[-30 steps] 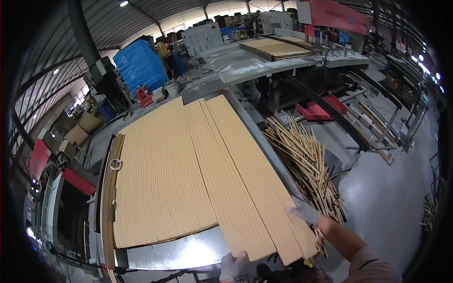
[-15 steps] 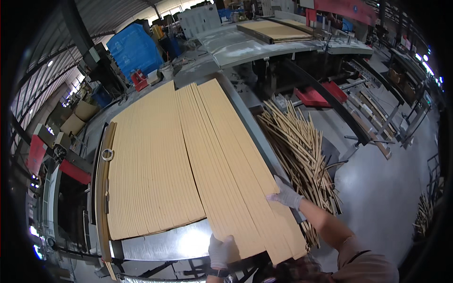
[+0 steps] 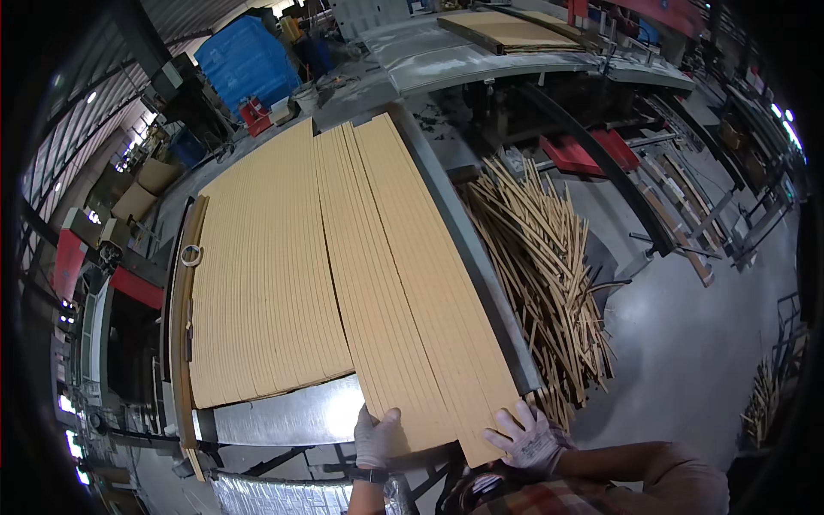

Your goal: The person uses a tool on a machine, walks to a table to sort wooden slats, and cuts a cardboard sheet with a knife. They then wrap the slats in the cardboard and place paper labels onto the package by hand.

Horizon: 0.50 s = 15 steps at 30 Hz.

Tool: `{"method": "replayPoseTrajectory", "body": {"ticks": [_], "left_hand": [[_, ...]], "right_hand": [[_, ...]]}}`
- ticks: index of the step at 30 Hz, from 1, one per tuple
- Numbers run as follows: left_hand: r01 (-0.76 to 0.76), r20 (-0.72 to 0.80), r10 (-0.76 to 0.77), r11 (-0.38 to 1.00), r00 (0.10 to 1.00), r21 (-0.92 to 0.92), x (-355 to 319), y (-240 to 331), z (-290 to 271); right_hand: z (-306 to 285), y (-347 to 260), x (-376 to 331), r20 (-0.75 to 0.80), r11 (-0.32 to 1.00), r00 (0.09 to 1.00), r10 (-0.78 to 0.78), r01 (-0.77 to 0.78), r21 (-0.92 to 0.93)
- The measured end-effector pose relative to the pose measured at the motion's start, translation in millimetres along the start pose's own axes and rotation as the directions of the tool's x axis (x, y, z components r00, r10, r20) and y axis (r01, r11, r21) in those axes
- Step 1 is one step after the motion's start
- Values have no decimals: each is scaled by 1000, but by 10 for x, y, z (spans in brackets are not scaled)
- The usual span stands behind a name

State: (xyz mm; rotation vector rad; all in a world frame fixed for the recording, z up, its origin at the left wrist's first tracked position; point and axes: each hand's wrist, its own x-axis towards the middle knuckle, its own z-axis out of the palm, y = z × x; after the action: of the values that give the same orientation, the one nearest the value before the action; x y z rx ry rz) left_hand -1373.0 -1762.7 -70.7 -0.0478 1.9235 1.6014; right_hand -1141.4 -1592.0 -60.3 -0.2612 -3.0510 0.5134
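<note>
Long tan boards lie on a metal table, overlapping like stepped strips. A narrower set of them (image 3: 386,300) reaches toward me past the large block (image 3: 266,283) on the left. At the near left corner of this set, my gloved left hand (image 3: 378,436) is closed around the edge, its thumb on top; its other fingers are partly hidden. My gloved right hand (image 3: 528,438) lies at the near right corner with its fingers spread, touching the rightmost boards. A dark band circles my left wrist.
A tape roll (image 3: 191,255) rests on the brown rail (image 3: 183,335) along the table's left side. Thin offcut strips (image 3: 541,275) are heaped right of the table. Farther back stand another table (image 3: 412,64) with a board stack (image 3: 511,33) and a blue-covered bulk (image 3: 251,64).
My right hand has moved down along the right edge to the near corner, its fingers now spread. The protruding right-hand boards now line up more evenly. My left hand keeps its corner.
</note>
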Motion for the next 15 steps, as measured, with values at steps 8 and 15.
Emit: {"method": "replayPoseTrajectory", "body": {"ticks": [8,15], "left_hand": [[-29,-10,29,998,1000,62,3,-44,12],[-64,29,65,998,997,-17,-20,-594,-382]], "right_hand": [[-68,383,753,-122,994,992,-18,4,-110],[409,-326,627,-72,897,937,342,-303,323]]}}
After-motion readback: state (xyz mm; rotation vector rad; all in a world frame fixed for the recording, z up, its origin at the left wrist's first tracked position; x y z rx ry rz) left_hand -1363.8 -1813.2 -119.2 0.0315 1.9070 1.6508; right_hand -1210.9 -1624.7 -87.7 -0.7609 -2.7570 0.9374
